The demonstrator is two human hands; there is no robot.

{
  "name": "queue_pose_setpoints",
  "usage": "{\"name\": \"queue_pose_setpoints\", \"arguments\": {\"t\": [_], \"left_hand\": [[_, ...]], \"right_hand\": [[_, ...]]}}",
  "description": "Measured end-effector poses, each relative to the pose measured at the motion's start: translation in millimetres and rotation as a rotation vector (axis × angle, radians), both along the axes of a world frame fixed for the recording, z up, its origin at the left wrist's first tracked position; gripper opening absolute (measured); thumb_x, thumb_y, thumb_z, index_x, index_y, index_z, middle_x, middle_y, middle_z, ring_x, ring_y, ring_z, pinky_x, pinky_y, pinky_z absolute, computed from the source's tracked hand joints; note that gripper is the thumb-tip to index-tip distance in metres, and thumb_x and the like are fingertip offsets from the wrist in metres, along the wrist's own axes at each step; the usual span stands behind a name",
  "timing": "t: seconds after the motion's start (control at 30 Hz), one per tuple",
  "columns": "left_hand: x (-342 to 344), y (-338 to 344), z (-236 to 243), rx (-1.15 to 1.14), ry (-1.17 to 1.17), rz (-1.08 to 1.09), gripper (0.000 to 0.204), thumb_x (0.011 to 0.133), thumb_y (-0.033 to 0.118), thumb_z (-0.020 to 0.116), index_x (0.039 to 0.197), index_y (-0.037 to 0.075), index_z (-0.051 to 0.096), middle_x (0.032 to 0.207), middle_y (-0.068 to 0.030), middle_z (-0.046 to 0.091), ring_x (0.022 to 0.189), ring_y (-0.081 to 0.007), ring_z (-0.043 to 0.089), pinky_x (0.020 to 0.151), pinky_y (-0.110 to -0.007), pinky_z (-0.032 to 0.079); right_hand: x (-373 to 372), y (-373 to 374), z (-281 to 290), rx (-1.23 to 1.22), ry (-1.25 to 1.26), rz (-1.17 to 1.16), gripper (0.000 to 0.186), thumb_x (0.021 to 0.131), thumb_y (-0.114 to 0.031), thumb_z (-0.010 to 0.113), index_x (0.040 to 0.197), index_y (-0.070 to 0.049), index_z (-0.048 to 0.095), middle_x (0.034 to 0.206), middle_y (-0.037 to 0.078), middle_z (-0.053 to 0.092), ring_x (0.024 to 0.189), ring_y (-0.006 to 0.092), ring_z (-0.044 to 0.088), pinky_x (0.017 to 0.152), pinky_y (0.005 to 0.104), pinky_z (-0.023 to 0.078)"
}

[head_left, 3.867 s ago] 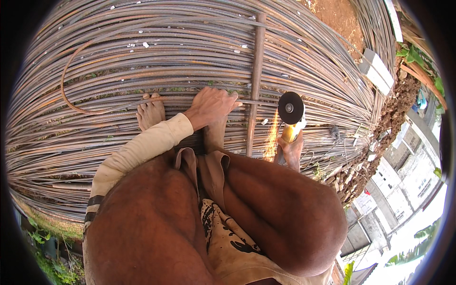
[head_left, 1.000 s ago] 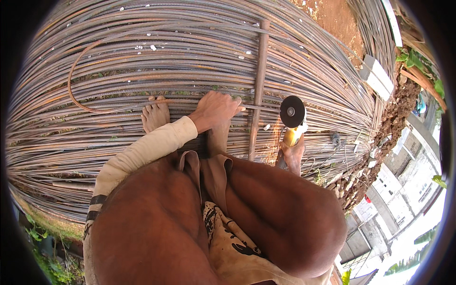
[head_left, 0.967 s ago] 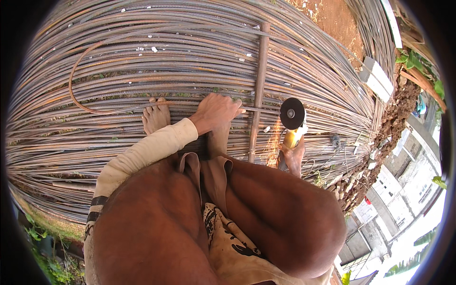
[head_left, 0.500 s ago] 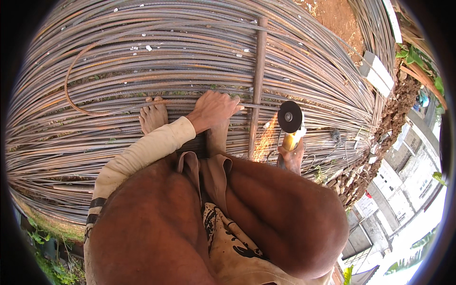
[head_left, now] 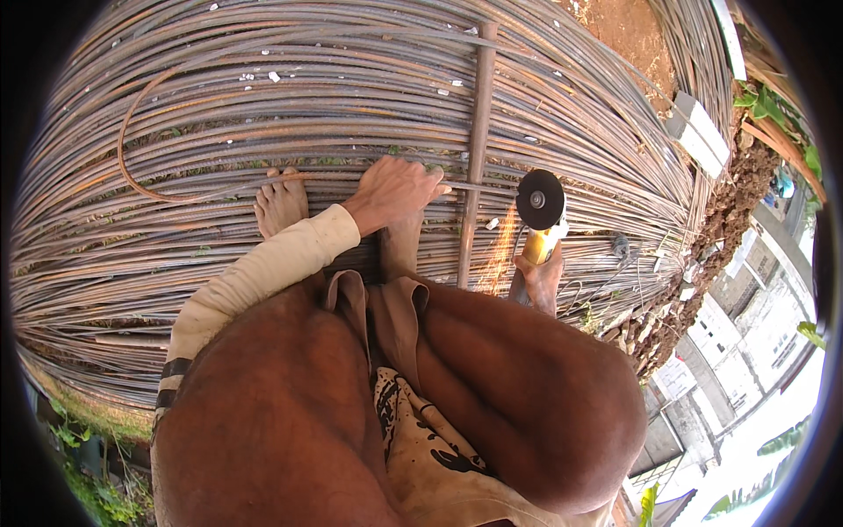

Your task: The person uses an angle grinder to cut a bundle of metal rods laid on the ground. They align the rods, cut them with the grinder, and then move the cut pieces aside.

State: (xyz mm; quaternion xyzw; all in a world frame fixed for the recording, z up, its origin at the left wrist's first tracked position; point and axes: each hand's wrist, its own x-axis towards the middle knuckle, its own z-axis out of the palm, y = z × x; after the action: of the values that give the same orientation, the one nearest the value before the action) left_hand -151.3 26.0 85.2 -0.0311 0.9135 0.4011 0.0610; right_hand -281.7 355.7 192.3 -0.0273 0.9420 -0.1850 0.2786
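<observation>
My left hand (head_left: 395, 191) is closed around a thin steel rod (head_left: 487, 188), which lies across a thicker metal bar (head_left: 479, 140) and ends at the grinder's disc. In my right hand (head_left: 540, 272) is an angle grinder (head_left: 546, 241) with a yellow body. Its dark round disc (head_left: 539, 199) meets the rod's right end, and orange sparks (head_left: 500, 250) stream down toward me from that spot. Left of my left hand, a rusty rod (head_left: 127, 145) bends round in a wide loop. My fingers on the grinder are partly hidden by its body.
Long reinforcing bars (head_left: 290, 105) cover the ground under my bare feet (head_left: 281, 204). A pale block (head_left: 699, 133) sits at the upper right, near loose brown soil (head_left: 733, 211). Green plants (head_left: 101, 492) grow at the lower left, and buildings (head_left: 729, 338) show at the right.
The grinder and both hands appear slightly higher in the picture, while the thick bar has barely shifted. Sparks still fly from the disc, in a somewhat narrower stream.
</observation>
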Motion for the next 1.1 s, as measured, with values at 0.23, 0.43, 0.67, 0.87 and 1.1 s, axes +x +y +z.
{"name": "queue_pose_setpoints", "arguments": {"t": [0.23,0.43,0.67,0.87,1.1], "left_hand": [[0,1,-1,0.006,-0.001,0.000,0.040,0.104,0.045,0.058,0.092,0.008,0.064,0.060,-0.0133,0.060,0.054,-0.0350,0.064,0.049,-0.048,0.048],[0,1,-3,0.020,0.008,0.012,0.041,0.105,0.046,0.057,0.091,0.008,0.064,0.060,-0.0136,0.060,0.055,-0.0355,0.064,0.050,-0.048,0.048],[0,-2,1,0.038,-0.037,0.006,0.040,0.104,0.045,0.058,0.093,0.007,0.065,0.062,-0.0150,0.063,0.058,-0.0366,0.067,0.051,-0.049,0.050],[-3,-8,11,0.055,-0.118,-0.028,0.039,0.103,0.045,0.060,0.103,0.006,0.069,0.067,-0.0152,0.065,0.064,-0.0370,0.068,0.058,-0.050,0.053],[-12,-4,36,0.127,0.257,0.143,0.041,0.096,0.041,0.070,0.114,0.004,0.070,0.105,-0.0148,0.070,0.096,-0.0344,0.066,0.085,-0.046,0.054]], "right_hand": [[-7,3,-4,0.038,0.015,0.086,0.074,0.065,-0.021,0.083,0.128,0.002,0.053,0.098,0.018,0.070,0.086,0.0304,0.070,0.081,0.0435,0.057],[-4,-2,5,0.016,-0.040,0.011,0.074,0.065,-0.024,0.084,0.128,0.002,0.053,0.099,0.018,0.069,0.085,0.0299,0.069,0.081,0.0434,0.056],[4,2,8,0.013,-0.061,-0.011,0.071,0.067,-0.018,0.082,0.128,0.001,0.053,0.101,0.017,0.069,0.090,0.0298,0.069,0.084,0.0439,0.056],[14,8,18,0.031,-0.059,-0.038,0.069,0.065,-0.016,0.081,0.127,0.000,0.054,0.099,0.015,0.068,0.091,0.0274,0.068,0.082,0.0412,0.056],[3,-10,29,-0.604,-0.112,-0.574,0.058,0.070,-0.014,0.083,0.119,0.000,0.054,0.087,0.010,0.064,0.070,0.0208,0.066,0.065,0.0336,0.059]]}}
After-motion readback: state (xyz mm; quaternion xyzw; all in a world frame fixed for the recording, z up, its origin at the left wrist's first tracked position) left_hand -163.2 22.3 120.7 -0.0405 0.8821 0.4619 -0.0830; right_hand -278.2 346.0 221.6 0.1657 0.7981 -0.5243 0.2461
